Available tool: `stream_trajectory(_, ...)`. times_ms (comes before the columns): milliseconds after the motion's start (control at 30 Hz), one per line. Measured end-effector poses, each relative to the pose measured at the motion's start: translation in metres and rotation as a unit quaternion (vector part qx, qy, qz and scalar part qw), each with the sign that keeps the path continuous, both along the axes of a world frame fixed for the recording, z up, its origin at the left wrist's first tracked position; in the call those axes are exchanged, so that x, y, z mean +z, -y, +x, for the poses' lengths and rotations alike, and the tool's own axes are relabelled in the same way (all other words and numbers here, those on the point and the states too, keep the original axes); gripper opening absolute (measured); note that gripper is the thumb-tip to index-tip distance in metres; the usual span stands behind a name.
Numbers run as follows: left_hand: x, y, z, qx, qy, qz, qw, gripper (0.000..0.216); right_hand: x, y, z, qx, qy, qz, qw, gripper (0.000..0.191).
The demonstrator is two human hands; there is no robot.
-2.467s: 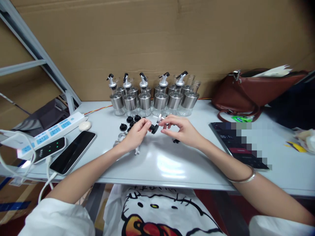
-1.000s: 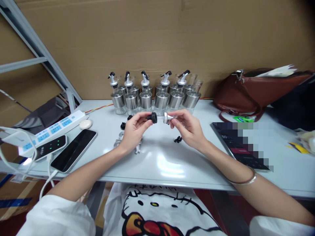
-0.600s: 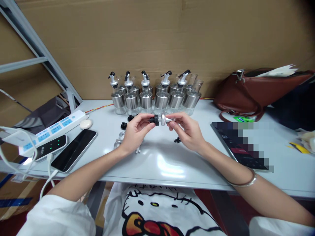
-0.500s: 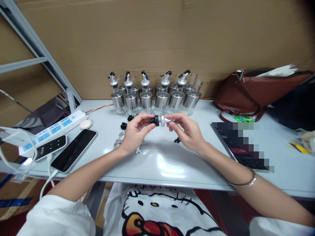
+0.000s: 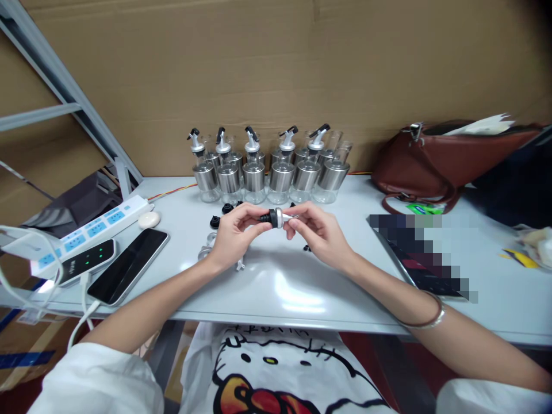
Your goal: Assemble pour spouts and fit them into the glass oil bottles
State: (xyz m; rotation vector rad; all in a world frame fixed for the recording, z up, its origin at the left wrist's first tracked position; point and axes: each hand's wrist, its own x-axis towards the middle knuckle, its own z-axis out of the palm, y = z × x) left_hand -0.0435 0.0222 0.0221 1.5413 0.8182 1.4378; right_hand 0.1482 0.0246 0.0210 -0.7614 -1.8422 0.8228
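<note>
Near the centre of the frame, in the head view, a black ribbed rubber-looking stopper with a wide round flange (image 5: 273, 218) and a silver tapered pourer spout with a round collar (image 5: 279, 218) now meet end to end, flange against collar. Half a second ago a short stretch of pale stem showed between them; that gap has closed. I judge from this that the stem has gone into the stopper and the two parts are joined or almost so, though whether they are fully seated cannot be told.

The left hand (image 5: 233, 237) pinches the stopper between thumb and fingers, its grip nearly closed. The right hand (image 5: 322, 237) pinches the spout's narrow end in the same way, fingertips close together. Both parts are held above the pale grey glossy table (image 5: 345, 302).

Left of centre, beside the left hand, lie more black round stoppers (image 5: 227, 208) and loose silver spout parts (image 5: 204, 251). Small black pieces (image 5: 307, 248) lie below the right hand. Across the upper middle stands a front row of clear glass bottles with brushed-metal bands (image 5: 255, 177); five carry pourers, while the rightmost has a bare neck.
</note>
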Motion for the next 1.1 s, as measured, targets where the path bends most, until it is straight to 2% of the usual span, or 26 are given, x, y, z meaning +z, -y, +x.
stream_trajectory(367,-0.006,-0.001,0.0,-0.007,-0.031,0.015,0.999,0.015,-0.003,0.001,-0.003,0.027,-0.025,-0.067,0.997,0.023)
stream_trajectory(567,0.002,0.001,-0.001,0.019,-0.094,0.072,0.993,0.012,0.012,0.0,-0.004,0.109,-0.077,-0.169,0.977,0.028)
stream_trajectory(633,0.003,0.001,-0.001,0.04,-0.116,0.077,0.989,0.012,0.012,-0.001,-0.005,0.08,-0.059,-0.169,0.981,0.028)
stream_trajectory(733,0.001,0.0,-0.001,0.07,-0.146,0.049,0.986,0.015,0.011,-0.003,-0.004,-0.052,-0.03,-0.115,0.992,0.026)
stream_trajectory(767,0.0,0.0,-0.001,0.072,-0.153,0.03,0.985,0.015,0.01,-0.004,-0.004,-0.073,-0.033,-0.116,0.99,0.026)
stream_trajectory(800,-0.001,0.0,-0.001,0.069,-0.158,0.011,0.985,0.016,0.01,-0.004,-0.004,-0.069,-0.043,-0.134,0.988,0.028)
stream_trajectory(867,-0.001,0.002,0.0,0.056,-0.169,-0.019,0.984,0.018,0.012,-0.003,-0.004,-0.015,-0.064,-0.203,0.977,0.033)
stream_trajectory(967,0.001,0.007,0.001,0.028,-0.196,-0.019,0.98,0.021,0.013,-0.001,-0.006,0.063,-0.061,-0.29,0.953,0.041)
stream_trajectory(1100,0.005,0.011,0.003,-0.02,-0.185,0.025,0.982,0.017,0.012,-0.001,-0.008,0.081,-0.052,-0.31,0.946,0.041)
